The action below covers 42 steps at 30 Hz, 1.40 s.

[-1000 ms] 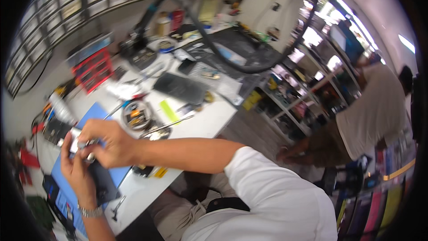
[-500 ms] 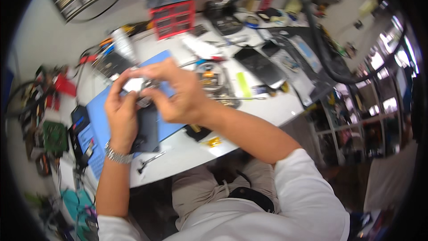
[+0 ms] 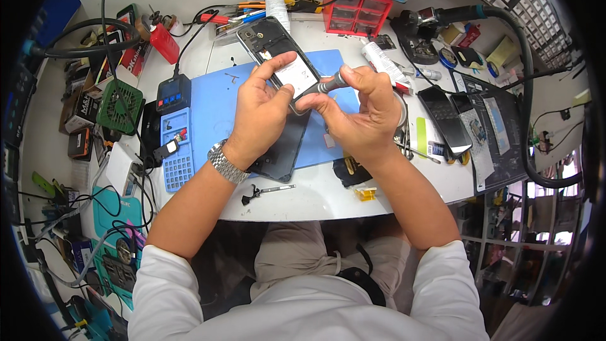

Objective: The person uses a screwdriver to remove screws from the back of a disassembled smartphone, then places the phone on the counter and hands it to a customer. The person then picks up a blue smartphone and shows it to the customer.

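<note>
My left hand (image 3: 262, 110) grips an opened phone (image 3: 278, 57) with its back cover off, tilted above the blue work mat (image 3: 218, 98). My right hand (image 3: 363, 110) pinches a grey screwdriver (image 3: 332, 83) whose tip rests on the phone's lower part. A dark phone panel (image 3: 284, 148) lies on the mat under my left wrist, which wears a metal watch (image 3: 227, 162).
A red parts drawer (image 3: 356, 9) stands at the back. Two dark phones (image 3: 448, 119) lie at right beside a black mat (image 3: 495, 132). A green fan (image 3: 118, 104), a blue tool holder (image 3: 177, 151), cables and tweezers (image 3: 265, 191) crowd the left and front.
The view has swung from the room down onto the bench. Both hands with the phone now sit centred over the blue mat, the screwdriver against the phone.
</note>
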Available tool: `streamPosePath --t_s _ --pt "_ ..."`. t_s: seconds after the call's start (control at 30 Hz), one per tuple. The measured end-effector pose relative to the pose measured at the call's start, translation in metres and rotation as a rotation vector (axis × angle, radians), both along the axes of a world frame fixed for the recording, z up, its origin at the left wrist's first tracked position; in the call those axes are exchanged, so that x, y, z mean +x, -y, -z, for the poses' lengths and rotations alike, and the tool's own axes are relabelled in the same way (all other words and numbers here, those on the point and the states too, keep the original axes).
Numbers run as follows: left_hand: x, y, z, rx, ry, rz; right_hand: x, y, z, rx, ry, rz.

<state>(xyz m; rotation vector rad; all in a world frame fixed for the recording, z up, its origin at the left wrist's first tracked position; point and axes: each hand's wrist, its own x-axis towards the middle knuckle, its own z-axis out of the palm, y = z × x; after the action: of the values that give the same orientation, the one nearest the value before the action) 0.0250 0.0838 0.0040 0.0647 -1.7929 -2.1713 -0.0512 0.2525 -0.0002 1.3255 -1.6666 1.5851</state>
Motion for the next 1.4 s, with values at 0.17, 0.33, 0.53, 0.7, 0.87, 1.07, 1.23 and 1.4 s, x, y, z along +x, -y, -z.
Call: streamPosePath --t_s 0.17,0.33,0.53,0.7,0.87,1.07,1.23,1.4 --pt "0.001 0.003 0.000 -0.120 0.044 -0.014 0.007 0.008 -0.004 -0.243 0.308 -0.270" --pt "-0.003 -0.001 0.005 0.015 -0.019 -0.029 0.002 0.000 -0.002 -0.018 0.065 -0.061" --pt "-0.001 0.005 0.006 -0.127 0.019 -0.030 0.001 0.006 0.001 -0.204 0.060 -0.173" --pt "0.001 0.009 0.004 -0.137 0.043 -0.031 -0.002 0.007 0.002 -0.107 0.162 -0.140" --pt "-0.001 0.007 0.007 -0.126 0.032 -0.054 -0.003 0.006 0.008 -0.147 0.054 -0.160" --pt "-0.002 0.008 0.008 -0.143 0.044 -0.024 0.002 0.008 0.000 -0.105 0.216 -0.200" --pt "-0.006 0.011 0.009 -0.116 0.020 -0.048 -0.025 -0.015 -0.028 -0.076 0.548 -0.155" --pt "-0.008 0.015 0.007 -0.079 0.056 -0.061 -0.041 -0.049 -0.049 0.701 0.371 0.014"
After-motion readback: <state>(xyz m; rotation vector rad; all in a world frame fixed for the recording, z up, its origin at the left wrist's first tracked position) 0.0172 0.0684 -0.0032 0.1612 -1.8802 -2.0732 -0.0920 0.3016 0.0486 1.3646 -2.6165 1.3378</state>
